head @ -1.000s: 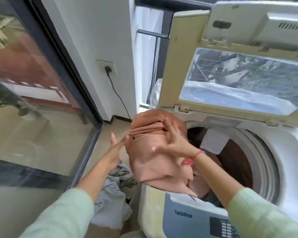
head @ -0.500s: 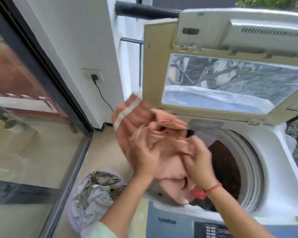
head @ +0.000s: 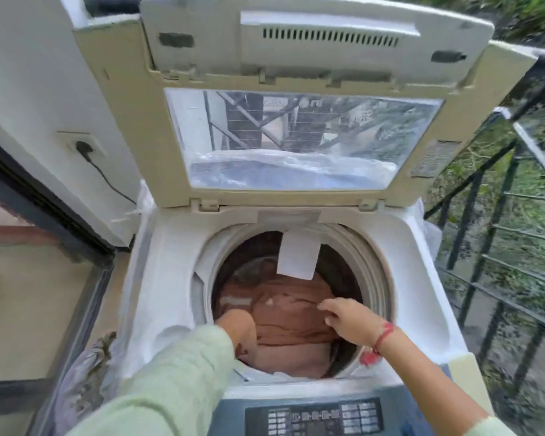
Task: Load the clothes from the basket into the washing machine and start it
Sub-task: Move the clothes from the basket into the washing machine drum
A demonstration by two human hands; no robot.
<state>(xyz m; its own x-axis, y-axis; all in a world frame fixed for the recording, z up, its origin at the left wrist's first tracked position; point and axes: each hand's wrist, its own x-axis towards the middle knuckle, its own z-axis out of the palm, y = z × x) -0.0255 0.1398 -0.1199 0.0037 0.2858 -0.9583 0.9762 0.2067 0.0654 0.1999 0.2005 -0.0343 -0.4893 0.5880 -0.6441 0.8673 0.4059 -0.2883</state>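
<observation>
Two hands are down at the drum mouth, and you have little spare room on the left. At far left the glass door [head: 29, 278] closes that side in; between its frame and the washing machine [head: 170, 278] sits the basket [head: 85, 382], heaped with grey clothes [head: 92, 366] and pressed against the machine's side. Your left hand [head: 238, 325] reaches over the drum rim [head: 206, 278] and sinks into the peach garment [head: 290, 319]; its fingers are buried in cloth, so the grip cannot be told. That garment lies bunched inside the drum, filling the near half, below a white tag [head: 298, 256] hanging from the far rim. Your right hand [head: 350, 319] rests on top of the garment with fingers spread flat, grip wide, holding nothing. The lid [head: 296, 136] stands upright behind, leaving the opening fully clear above. The control panel [head: 315, 416] lies nearest you. On the right a black railing [head: 485, 247] stands just beside the machine.
</observation>
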